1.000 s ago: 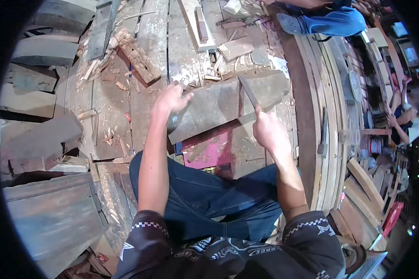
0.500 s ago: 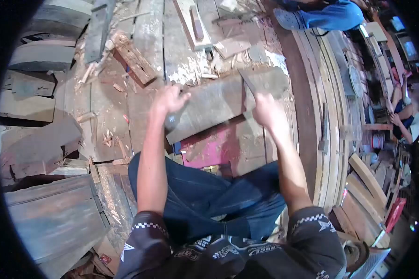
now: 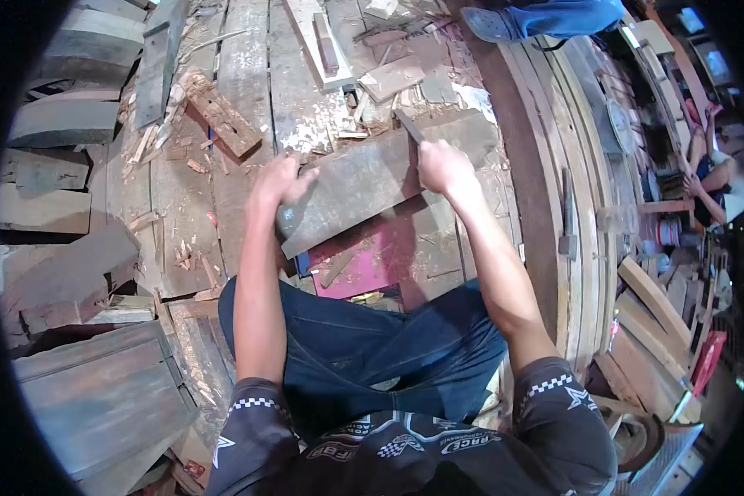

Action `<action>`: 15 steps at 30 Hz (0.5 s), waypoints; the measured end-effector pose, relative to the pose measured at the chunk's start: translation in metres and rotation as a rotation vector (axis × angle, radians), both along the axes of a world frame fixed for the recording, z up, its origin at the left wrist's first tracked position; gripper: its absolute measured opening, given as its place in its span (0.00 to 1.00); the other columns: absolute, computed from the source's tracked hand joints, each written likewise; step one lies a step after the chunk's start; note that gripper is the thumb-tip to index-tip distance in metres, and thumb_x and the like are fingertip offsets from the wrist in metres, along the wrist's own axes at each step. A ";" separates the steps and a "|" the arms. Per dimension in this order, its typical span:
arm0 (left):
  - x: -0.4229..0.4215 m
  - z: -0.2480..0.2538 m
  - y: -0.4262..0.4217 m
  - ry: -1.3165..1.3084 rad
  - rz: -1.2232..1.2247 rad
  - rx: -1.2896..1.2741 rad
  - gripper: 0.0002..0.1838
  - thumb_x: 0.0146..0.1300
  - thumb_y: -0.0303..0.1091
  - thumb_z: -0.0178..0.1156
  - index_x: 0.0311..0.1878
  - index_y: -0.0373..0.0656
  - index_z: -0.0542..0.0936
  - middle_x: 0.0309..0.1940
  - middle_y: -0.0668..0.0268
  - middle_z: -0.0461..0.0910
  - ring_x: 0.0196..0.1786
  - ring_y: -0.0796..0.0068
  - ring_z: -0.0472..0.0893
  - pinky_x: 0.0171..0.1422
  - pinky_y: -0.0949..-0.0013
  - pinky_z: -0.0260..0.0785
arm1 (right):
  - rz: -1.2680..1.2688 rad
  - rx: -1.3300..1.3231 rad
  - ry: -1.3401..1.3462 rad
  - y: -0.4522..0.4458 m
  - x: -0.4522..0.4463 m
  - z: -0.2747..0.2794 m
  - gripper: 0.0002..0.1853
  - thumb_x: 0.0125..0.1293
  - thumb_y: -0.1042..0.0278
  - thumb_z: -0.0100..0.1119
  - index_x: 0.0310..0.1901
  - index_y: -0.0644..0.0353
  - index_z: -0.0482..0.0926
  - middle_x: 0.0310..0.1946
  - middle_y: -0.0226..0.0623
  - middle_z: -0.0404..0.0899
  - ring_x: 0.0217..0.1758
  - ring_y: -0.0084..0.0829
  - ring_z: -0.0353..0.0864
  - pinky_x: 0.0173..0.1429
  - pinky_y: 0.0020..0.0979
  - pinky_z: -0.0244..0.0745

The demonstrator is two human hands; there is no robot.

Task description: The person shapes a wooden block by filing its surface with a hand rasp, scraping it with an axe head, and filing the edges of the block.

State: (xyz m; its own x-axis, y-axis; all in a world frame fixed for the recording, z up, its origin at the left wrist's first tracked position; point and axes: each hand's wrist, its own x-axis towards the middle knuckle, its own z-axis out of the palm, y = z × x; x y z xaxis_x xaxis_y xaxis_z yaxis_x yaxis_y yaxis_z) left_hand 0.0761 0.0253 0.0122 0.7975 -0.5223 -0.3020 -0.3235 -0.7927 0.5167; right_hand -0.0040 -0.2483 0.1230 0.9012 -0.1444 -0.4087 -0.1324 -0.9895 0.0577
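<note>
A wide grey-brown wooden board point(image 3: 364, 178) lies at a slant in front of my crossed legs. My left hand point(image 3: 281, 180) is at its left end, fingers curled by the far edge and thumb stretched along it. My right hand point(image 3: 446, 168) is a fist around a flat, dark blade-like tool point(image 3: 407, 126). The blade points away and to the left, over the board's far edge; its handle is hidden in my fist. Under the near edge of the board shows a pink sheet point(image 3: 351, 264) with wood scraps on it.
A rough notched wood block point(image 3: 223, 116) lies beyond my left hand, among chips. A hammer point(image 3: 568, 213) rests on long beams point(image 3: 546, 149) at the right. Curved timbers point(image 3: 62, 124) are stacked at the left. One person's leg point(image 3: 562, 18) is at the top; another person point(image 3: 711, 186) sits far right.
The whole view has shifted slightly. My right fist and the tool have moved left along the board, nearer my left hand, which stays at the board's left end.
</note>
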 end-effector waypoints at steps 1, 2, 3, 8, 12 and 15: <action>-0.001 -0.003 0.000 -0.028 0.000 -0.007 0.31 0.65 0.53 0.57 0.58 0.32 0.75 0.55 0.41 0.76 0.59 0.43 0.77 0.66 0.52 0.68 | -0.003 -0.001 -0.011 -0.001 -0.006 0.003 0.17 0.59 0.72 0.52 0.50 0.66 0.78 0.40 0.57 0.83 0.46 0.56 0.84 0.53 0.50 0.79; -0.001 -0.006 0.001 -0.028 -0.002 -0.024 0.31 0.65 0.53 0.57 0.58 0.32 0.75 0.55 0.41 0.76 0.58 0.43 0.77 0.66 0.52 0.68 | -0.003 0.001 -0.029 -0.001 -0.013 0.009 0.17 0.60 0.72 0.52 0.50 0.67 0.78 0.40 0.57 0.83 0.46 0.56 0.84 0.52 0.50 0.80; -0.002 -0.005 0.002 -0.030 -0.002 -0.040 0.31 0.65 0.53 0.57 0.58 0.33 0.75 0.55 0.40 0.76 0.58 0.43 0.77 0.65 0.52 0.68 | 0.000 0.003 -0.049 0.003 -0.020 0.018 0.17 0.60 0.72 0.52 0.50 0.68 0.78 0.39 0.57 0.83 0.45 0.56 0.84 0.52 0.49 0.80; -0.002 0.003 0.003 -0.082 0.010 -0.046 0.29 0.65 0.51 0.59 0.58 0.35 0.75 0.52 0.39 0.78 0.57 0.42 0.77 0.63 0.52 0.69 | -0.019 -0.043 -0.112 0.004 -0.043 0.023 0.11 0.61 0.75 0.51 0.39 0.66 0.83 0.38 0.56 0.84 0.43 0.52 0.86 0.49 0.47 0.82; -0.002 0.005 0.001 -0.029 -0.008 -0.013 0.30 0.65 0.51 0.58 0.57 0.30 0.75 0.52 0.38 0.78 0.56 0.42 0.78 0.63 0.52 0.69 | 0.008 -0.057 -0.049 -0.014 -0.010 0.017 0.11 0.63 0.74 0.52 0.39 0.65 0.84 0.40 0.54 0.84 0.45 0.50 0.86 0.49 0.46 0.82; 0.004 -0.003 0.004 -0.023 -0.011 0.017 0.30 0.65 0.51 0.59 0.55 0.31 0.75 0.52 0.40 0.78 0.56 0.41 0.78 0.64 0.52 0.69 | -0.001 -0.045 -0.082 0.005 -0.036 0.041 0.11 0.62 0.75 0.51 0.40 0.66 0.84 0.42 0.54 0.84 0.46 0.50 0.86 0.51 0.47 0.81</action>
State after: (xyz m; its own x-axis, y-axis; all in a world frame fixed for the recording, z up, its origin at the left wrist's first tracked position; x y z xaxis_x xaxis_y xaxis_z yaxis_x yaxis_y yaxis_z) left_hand 0.0804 0.0295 0.0088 0.7985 -0.5261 -0.2926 -0.3437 -0.7974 0.4959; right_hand -0.0400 -0.2436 0.1644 0.9313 -0.1615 -0.3264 -0.1392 -0.9861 0.0907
